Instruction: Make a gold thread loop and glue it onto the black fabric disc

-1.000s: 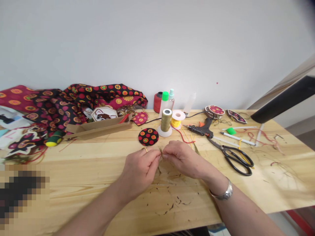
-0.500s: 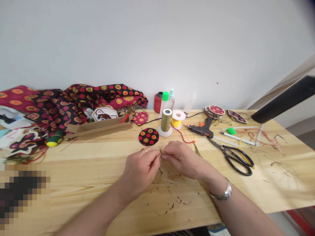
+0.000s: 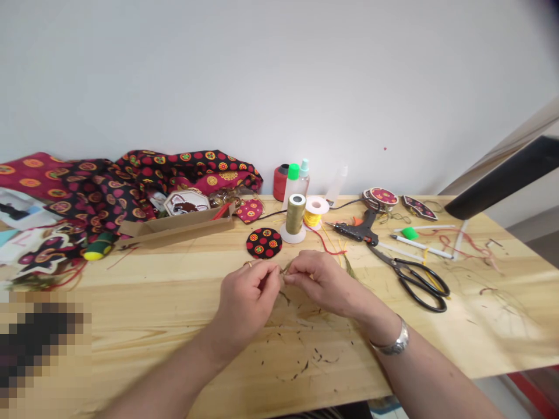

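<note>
My left hand (image 3: pixel 251 294) and my right hand (image 3: pixel 315 280) meet over the middle of the table, fingertips pinched close together. Between them is a small bunch of olive-green threads (image 3: pixel 285 269), with a dark loose end hanging below. My fingers hide most of it, so its exact form is unclear. Just beyond my hands lies a round black fabric disc (image 3: pixel 264 242) with red and orange dots. Behind that stands an olive thread spool (image 3: pixel 296 215), beside a spool of yellow cord (image 3: pixel 312 218). A small olive tassel (image 3: pixel 350 266) lies to the right of my right hand.
Black-handled scissors (image 3: pixel 421 282) and a black glue gun (image 3: pixel 356 230) lie on the right. Bottles (image 3: pixel 292 185) stand near the wall. A cardboard tray (image 3: pixel 183 228) and patterned cloth (image 3: pixel 109 180) occupy the left. Dark scraps (image 3: pixel 301 368) litter the wooden table (image 3: pixel 144 326) in front.
My left hand has shifted slightly left, widening the small gap between my fingertips. The threads between them are now tilted more sideways. My right hand has barely moved.
</note>
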The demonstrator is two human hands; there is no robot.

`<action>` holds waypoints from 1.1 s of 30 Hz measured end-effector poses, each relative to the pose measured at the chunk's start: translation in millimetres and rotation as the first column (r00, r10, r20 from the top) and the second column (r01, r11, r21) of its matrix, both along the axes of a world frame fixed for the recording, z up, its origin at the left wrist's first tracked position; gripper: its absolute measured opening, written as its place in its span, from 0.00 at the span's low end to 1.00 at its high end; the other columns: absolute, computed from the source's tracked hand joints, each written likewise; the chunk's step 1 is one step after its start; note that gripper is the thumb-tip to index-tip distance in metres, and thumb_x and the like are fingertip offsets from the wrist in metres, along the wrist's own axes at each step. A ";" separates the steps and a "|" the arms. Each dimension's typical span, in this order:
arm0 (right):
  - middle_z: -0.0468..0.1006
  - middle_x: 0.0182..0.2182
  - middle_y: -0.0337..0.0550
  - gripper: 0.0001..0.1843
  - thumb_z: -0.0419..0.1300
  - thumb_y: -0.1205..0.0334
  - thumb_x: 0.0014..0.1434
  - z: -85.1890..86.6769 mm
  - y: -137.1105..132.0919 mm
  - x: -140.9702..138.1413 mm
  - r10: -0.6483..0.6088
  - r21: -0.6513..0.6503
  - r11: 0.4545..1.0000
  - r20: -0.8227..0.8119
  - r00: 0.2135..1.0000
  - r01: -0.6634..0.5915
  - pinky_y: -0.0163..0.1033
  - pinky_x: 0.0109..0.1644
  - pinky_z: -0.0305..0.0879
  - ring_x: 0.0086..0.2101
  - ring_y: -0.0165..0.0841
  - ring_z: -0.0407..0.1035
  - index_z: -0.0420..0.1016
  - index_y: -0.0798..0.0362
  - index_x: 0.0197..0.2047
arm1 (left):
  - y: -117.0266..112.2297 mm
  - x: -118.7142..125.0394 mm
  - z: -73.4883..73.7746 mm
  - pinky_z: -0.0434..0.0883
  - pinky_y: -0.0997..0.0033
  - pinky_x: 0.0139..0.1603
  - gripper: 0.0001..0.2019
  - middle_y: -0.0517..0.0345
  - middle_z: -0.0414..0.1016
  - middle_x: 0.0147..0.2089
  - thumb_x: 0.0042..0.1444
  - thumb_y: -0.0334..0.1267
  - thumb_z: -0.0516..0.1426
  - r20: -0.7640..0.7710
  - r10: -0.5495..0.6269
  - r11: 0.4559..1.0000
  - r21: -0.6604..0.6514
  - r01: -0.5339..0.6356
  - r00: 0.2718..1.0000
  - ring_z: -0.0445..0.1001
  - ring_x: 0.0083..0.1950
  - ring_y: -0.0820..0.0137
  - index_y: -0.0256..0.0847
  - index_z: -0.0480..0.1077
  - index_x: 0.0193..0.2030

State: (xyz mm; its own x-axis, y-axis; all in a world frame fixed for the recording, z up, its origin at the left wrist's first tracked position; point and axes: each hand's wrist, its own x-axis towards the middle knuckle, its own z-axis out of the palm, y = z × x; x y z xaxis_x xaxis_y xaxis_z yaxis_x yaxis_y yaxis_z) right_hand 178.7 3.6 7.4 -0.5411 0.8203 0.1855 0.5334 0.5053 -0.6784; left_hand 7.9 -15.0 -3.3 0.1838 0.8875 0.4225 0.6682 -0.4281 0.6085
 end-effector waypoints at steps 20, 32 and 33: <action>0.65 0.20 0.34 0.14 0.50 0.71 0.59 8.8 -2.3 -0.1 0.098 -0.017 0.995 0.042 0.994 -0.097 0.32 0.32 0.52 0.25 0.25 0.58 0.62 0.55 0.22 | 3.7 -0.3 9.8 0.59 0.77 0.21 0.13 0.65 0.61 0.18 0.51 0.40 0.53 0.325 0.181 0.889 -0.458 -0.013 0.928 0.60 0.22 0.74 0.41 0.63 0.18; 0.65 0.21 0.34 0.13 0.51 0.72 0.58 11.6 -2.9 0.9 0.111 -0.027 0.994 0.040 0.993 -0.110 0.32 0.33 0.53 0.26 0.25 0.58 0.63 0.55 0.23 | 3.3 -2.2 11.3 0.61 0.76 0.25 0.12 0.66 0.62 0.18 0.52 0.39 0.54 0.378 0.180 0.884 -0.466 0.018 0.908 0.60 0.23 0.75 0.40 0.64 0.19; 0.65 0.21 0.33 0.13 0.51 0.72 0.58 10.8 -2.3 1.0 0.098 -0.021 0.995 0.034 0.995 -0.098 0.32 0.32 0.53 0.25 0.24 0.57 0.63 0.55 0.23 | 3.1 -2.6 11.6 0.60 0.77 0.25 0.12 0.66 0.61 0.18 0.52 0.39 0.53 0.379 0.175 0.883 -0.469 0.025 0.909 0.59 0.23 0.75 0.40 0.64 0.19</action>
